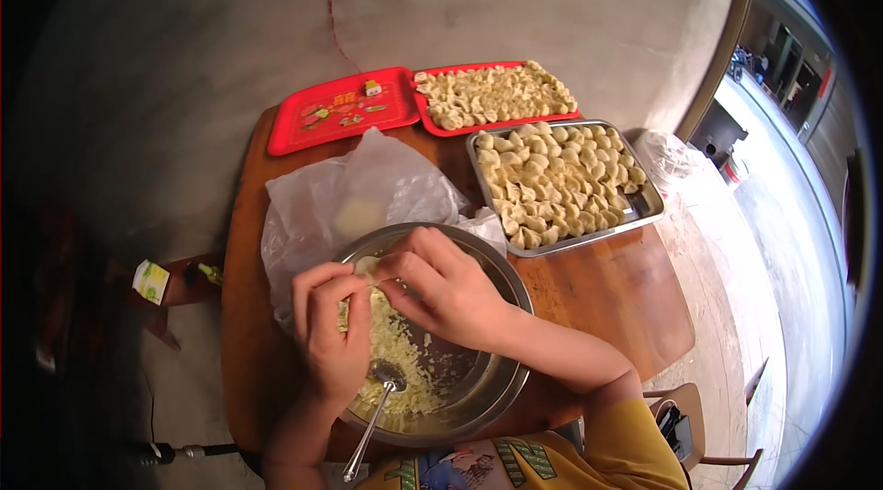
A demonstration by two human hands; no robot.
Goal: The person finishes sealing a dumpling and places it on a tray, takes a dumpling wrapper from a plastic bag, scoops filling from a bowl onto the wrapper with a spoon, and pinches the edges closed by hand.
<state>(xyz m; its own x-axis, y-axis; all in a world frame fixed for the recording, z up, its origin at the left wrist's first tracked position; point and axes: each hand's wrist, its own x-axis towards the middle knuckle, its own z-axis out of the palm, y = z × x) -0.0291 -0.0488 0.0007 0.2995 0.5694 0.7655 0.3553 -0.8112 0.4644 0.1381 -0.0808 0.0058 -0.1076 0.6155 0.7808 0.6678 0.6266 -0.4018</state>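
Note:
Over the big metal bowl (pixel 504 395), my left hand (pixel 329 320) and my right hand (pixel 443 289) meet with fingertips pinched together. Between them is a pale dumpling (pixel 367 266), mostly covered by my fingers. Chopped pale-green filling (pixel 402 366) lies in the bowl, heaped toward its left side. A metal spoon (pixel 387 386) rests in the filling, its handle leaning over the near rim. Just beyond the bowl lies a translucent plastic bag (pixel 386 172), with a pale round shape, perhaps wrappers (pixel 359 218), showing through it.
A metal tray (pixel 641 210) full of dumplings stands at the right of the wooden table (pixel 635 306). Behind it, a red tray (pixel 441 130) holds more dumplings. Another red tray (pixel 308 133) carries a small yellow-and-white item (pixel 372 88). A chair (pixel 681 416) stands at lower right.

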